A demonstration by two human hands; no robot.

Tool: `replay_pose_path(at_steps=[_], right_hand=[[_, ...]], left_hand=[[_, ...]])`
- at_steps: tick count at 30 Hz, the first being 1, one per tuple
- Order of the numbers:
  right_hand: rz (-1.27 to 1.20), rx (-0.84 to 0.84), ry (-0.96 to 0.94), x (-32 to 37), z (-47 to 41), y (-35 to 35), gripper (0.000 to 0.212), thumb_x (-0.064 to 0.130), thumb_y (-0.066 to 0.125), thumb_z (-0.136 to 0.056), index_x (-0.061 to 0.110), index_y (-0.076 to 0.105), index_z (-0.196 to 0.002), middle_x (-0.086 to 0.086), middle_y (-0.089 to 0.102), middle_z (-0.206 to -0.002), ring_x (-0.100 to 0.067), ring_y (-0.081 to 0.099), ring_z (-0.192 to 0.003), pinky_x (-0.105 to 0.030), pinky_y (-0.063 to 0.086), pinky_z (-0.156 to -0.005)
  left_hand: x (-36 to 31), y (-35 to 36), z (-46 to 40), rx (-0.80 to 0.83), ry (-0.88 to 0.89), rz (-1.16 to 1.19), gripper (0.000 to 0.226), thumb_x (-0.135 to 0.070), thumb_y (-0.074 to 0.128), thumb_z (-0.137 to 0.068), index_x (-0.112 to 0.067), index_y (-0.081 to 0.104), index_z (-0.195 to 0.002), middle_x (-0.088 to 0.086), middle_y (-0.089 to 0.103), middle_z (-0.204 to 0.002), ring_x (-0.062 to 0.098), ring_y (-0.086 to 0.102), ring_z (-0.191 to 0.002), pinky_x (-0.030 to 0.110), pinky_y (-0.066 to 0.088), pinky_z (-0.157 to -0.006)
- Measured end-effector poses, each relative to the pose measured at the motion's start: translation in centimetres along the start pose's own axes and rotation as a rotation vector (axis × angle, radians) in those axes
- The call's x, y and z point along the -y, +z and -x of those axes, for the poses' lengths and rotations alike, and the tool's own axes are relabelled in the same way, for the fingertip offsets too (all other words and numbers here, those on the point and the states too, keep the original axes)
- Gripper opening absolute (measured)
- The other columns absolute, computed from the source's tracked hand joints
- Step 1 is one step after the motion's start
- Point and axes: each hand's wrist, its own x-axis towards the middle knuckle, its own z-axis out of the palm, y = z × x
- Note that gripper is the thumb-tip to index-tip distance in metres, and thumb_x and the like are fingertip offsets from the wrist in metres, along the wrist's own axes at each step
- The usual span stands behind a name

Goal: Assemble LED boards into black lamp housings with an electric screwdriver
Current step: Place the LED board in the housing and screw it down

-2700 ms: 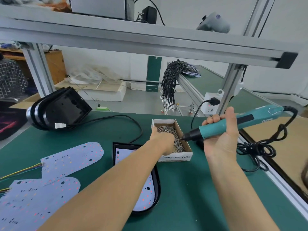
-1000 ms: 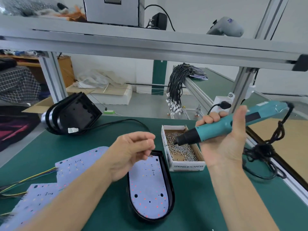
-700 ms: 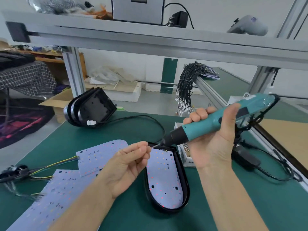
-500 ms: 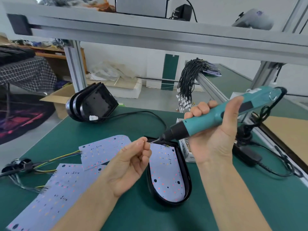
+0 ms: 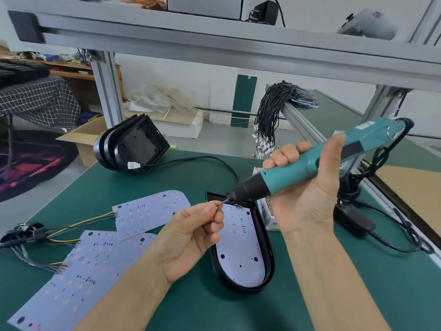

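1. We see the right hand [image 5: 307, 187] raised above a green work mat [image 5: 358, 295], its fingers and thumb wrapped round a teal electric screwdriver with a black nose [image 5: 293, 174]; the tool slants down to the left, its thin bit ending at the left fingertips.
2. The left hand [image 5: 191, 237] is curled, thumb and forefinger pinched together at the bit's tip; what they pinch is too small for us to make out.
3. Directly below both hands lies a black D-shaped lamp housing [image 5: 268, 254] flat on the mat; a pale LED board dotted with red and orange points [image 5: 238, 254] sits inside it.
4. To the left, loose pale LED boards [image 5: 95, 263] overlap on the mat; yellow and green wires [image 5: 78, 223] trail from them.
5. Behind the right hand, a white cardboard box [image 5: 267, 212] is mostly hidden.
6. At the mat's far edge, a stack of black housings [image 5: 131, 146] stands on edge; a black cable [image 5: 191, 160] runs from it.
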Motion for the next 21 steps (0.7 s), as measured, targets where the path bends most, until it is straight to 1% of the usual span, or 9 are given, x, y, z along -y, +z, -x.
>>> replay_pose_path(at_steps=[4, 5, 6, 7, 8, 9, 11, 17, 21], right_hand=[[0.013, 0.008, 0.013, 0.12, -0.03, -0.05, 0.056, 0.057, 0.081, -0.049, 0.02, 0.048, -0.076, 0.006, 0.048, -0.063, -0.011, 0.047, -0.057, -0.024, 0.044, -0.063], [0.02, 0.01, 0.015, 0.16, -0.06, -0.06, 0.057, 0.057, 0.082, -0.048, 0.02, 0.048, -0.075, 0.006, 0.047, -0.063, -0.011, 0.047, -0.057, -0.024, 0.044, -0.063], [0.027, 0.013, 0.017, 0.2, -0.09, -0.08, 0.058, 0.057, 0.083, -0.047, 0.02, 0.048, -0.075, 0.006, 0.047, -0.063, -0.011, 0.047, -0.057, -0.024, 0.044, -0.063], [0.036, 0.017, 0.019, 0.25, -0.12, -0.08, 0.059, 0.058, 0.083, -0.046, 0.02, 0.048, -0.075, 0.006, 0.047, -0.063, -0.011, 0.047, -0.057, -0.024, 0.044, -0.063], [0.045, 0.022, 0.02, 0.3, -0.14, -0.09, 0.06, 0.058, 0.084, -0.046, 0.02, 0.048, -0.075, 0.006, 0.047, -0.063, -0.011, 0.047, -0.057, -0.024, 0.045, -0.063], [0.055, 0.027, 0.019, 0.3, -0.16, -0.09, 0.061, 0.058, 0.085, -0.046, 0.02, 0.048, -0.075, 0.006, 0.047, -0.063, -0.011, 0.046, -0.056, -0.024, 0.045, -0.062], [0.07, 0.034, 0.006, 0.3, -0.13, -0.11, 0.061, 0.059, 0.085, -0.046, 0.02, 0.048, -0.075, 0.006, 0.047, -0.063, -0.011, 0.046, -0.056, -0.024, 0.045, -0.062], [0.088, 0.038, -0.02, 0.07, -0.12, -0.29, 0.059, 0.058, 0.085, -0.048, 0.021, 0.047, -0.074, 0.006, 0.047, -0.063, -0.011, 0.046, -0.056, -0.023, 0.044, -0.063], [0.107, 0.054, -0.03, 0.03, -0.02, -0.54, 0.058, 0.058, 0.085, -0.049, 0.021, 0.047, -0.073, 0.006, 0.047, -0.063, -0.011, 0.045, -0.057, -0.022, 0.044, -0.063]], left_hand=[[-0.02, -0.14, -0.08, -0.006, -0.006, 0.014, 0.047, -0.026, 0.098, -0.037, -0.009, 0.076, -0.075, 0.003, 0.061, -0.064, 0.009, 0.055, -0.049, 0.019, 0.051, -0.044], [-0.03, -0.13, -0.11, -0.004, -0.009, 0.011, 0.04, -0.024, 0.096, -0.044, -0.009, 0.076, -0.075, 0.003, 0.061, -0.063, 0.009, 0.055, -0.049, 0.019, 0.051, -0.044], [-0.08, -0.06, -0.11, -0.006, -0.011, 0.0, 0.028, -0.022, 0.09, -0.053, -0.009, 0.076, -0.074, 0.003, 0.061, -0.063, 0.009, 0.054, -0.048, 0.019, 0.05, -0.044], [-0.1, 0.05, -0.13, -0.015, -0.01, -0.016, 0.016, -0.021, 0.081, -0.062, -0.01, 0.076, -0.072, 0.002, 0.061, -0.062, 0.008, 0.054, -0.048, 0.019, 0.05, -0.044], [-0.15, 0.14, -0.15, -0.027, -0.005, -0.04, 0.01, -0.019, 0.072, -0.067, -0.01, 0.076, -0.071, 0.002, 0.06, -0.061, 0.008, 0.053, -0.048, 0.019, 0.049, -0.043], [-0.16, 0.15, -0.19, -0.036, 0.001, -0.066, 0.012, -0.016, 0.066, -0.07, -0.009, 0.076, -0.07, 0.003, 0.06, -0.06, 0.008, 0.053, -0.047, 0.019, 0.049, -0.043], [-0.16, 0.25, -0.21, -0.053, 0.021, -0.111, 0.015, -0.013, 0.062, -0.072, -0.008, 0.077, -0.07, 0.003, 0.06, -0.06, 0.009, 0.052, -0.047, 0.02, 0.049, -0.043], [0.07, 0.38, -0.19, -0.089, 0.058, -0.138, 0.015, -0.012, 0.063, -0.071, -0.008, 0.077, -0.069, 0.004, 0.06, -0.06, 0.009, 0.052, -0.047, 0.019, 0.049, -0.044], [0.11, 0.73, -0.46, -0.136, 0.11, -0.227, 0.012, -0.014, 0.066, -0.068, -0.007, 0.076, -0.067, 0.006, 0.061, -0.059, 0.009, 0.052, -0.047, 0.02, 0.049, -0.045]])
